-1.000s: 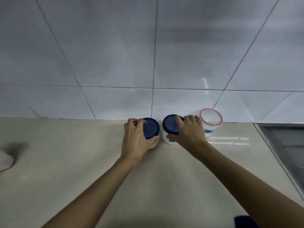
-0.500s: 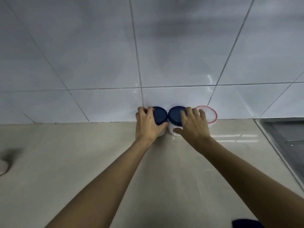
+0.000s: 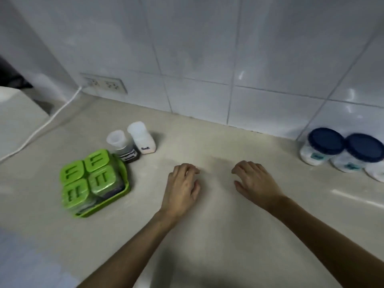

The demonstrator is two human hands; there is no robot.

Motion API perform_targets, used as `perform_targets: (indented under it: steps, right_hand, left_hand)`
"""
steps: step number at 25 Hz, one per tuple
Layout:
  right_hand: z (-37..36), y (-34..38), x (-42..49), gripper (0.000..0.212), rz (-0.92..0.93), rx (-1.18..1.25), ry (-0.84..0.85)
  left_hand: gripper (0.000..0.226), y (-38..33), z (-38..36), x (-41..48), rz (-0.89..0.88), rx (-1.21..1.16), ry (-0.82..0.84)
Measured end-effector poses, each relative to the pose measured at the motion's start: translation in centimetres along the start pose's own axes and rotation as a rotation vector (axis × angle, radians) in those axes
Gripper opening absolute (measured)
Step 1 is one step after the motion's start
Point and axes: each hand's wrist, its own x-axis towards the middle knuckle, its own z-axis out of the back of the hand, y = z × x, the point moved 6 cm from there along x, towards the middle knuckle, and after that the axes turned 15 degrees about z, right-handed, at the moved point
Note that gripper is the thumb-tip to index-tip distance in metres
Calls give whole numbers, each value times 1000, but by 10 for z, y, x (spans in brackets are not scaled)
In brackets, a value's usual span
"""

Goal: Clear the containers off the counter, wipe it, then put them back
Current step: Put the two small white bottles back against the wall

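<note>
A: Containers, L to R?
B: Green tray near L side of counter, holding four square jars w/ green lids; contents dark, can't tell what. Just behind tray: dark-labelled shaker w/ clear cap, then white shaker marked "Salt", touching or nearly so.
A: R side?
B: Two white tubs w/ navy lids, left one, right one, side by side against tiled wall, lids shut, contents hidden. Part of a third white tub cut off at frame edge.
A: Hands?
B: Left hand and right hand both palm down over bare mid-counter, fingers loosely curled, holding nothing. Contact w/ surface: can't tell, blurred.
A: Edges, room?
B: Wall seam runs along back. Wide bare stretch between shakers and tubs. Far L: white appliance, white cord running to wall outlet.
</note>
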Motion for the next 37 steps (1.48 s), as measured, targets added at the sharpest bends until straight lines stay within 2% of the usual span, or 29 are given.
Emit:
perform_targets:
  steps: [3,6,8,10,13,16,20,24,30,33,37]
  right_hand:
    - [2,48,95,38,53,94,2]
    - [9,80,185,60,33,233,-78]
    - [14,99,237,70,43,299,-104]
    - [11,114,276,72,81,291,-27]
    - [8,121,304,56,137,254,51]
    - [13,117,300,48,152,255,24]
    - [33,77,234,49,170,233,-35]
    - [55,-11,130,47,16,195,-16]
    - [76,-129,-2,48,-316,165,-56]
    - [83,-163,-31,50,-362,139,-91]
    - [86,-193,-40,50,-368,54,-78]
  left_hand:
    - [25,77,66,28,66,80,-145]
    - [34,142,116,68,203,149,-219]
    - [50,181,129,92,305,162,-147]
    - [61,205,127,109,338,133,-16]
    - [55,206,119,122,261,94,107]
    - [51,198,120,123,222,94,117]
    - [53,138,114,119,12,176,163]
    - [54,35,80,113,-176,135,235]
    - [54,-109,2,120,-257,52,333]
    - [49,-171,-35,131,-326,128,345]
    - [50,-216,-68,157,-276,144,341]
